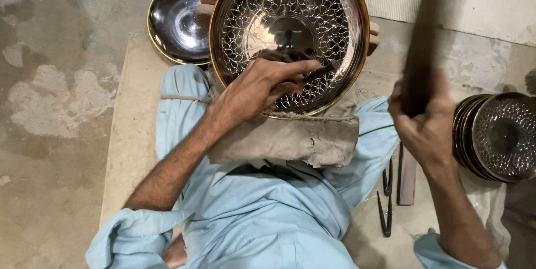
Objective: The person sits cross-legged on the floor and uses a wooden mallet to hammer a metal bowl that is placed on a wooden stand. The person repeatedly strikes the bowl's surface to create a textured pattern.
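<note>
Nearest my head camera is my own lap in light blue cloth, with both rolled sleeves cut off by the lower edge. A grey pad lies across my knees, tied with a cord at its left end.

My left hand rests on the bowl, fingers pinched narrow around a thin dark tool; its tip is hidden among the fingers and the pattern, so I cannot make out where it touches. The bowl is a shiny round metal dish with a brass-coloured rim, tilted toward me on the pad, its inside covered with an engraved net of loops around a plain centre. Its top edge is cut off by the frame.

My right hand is closed around a dark handle that rises as a long blur; its head is too smeared to tell.

Behind the bowl on the left lies a plain bowl, partly covered by it, with wood blocks between them. At the right edge is a stack of bowls, the front one patterned, cut off by the frame. Thin dark tools lie on the floor by my right knee, next to a flat bar.

I see no packages, labels or signs.
</note>
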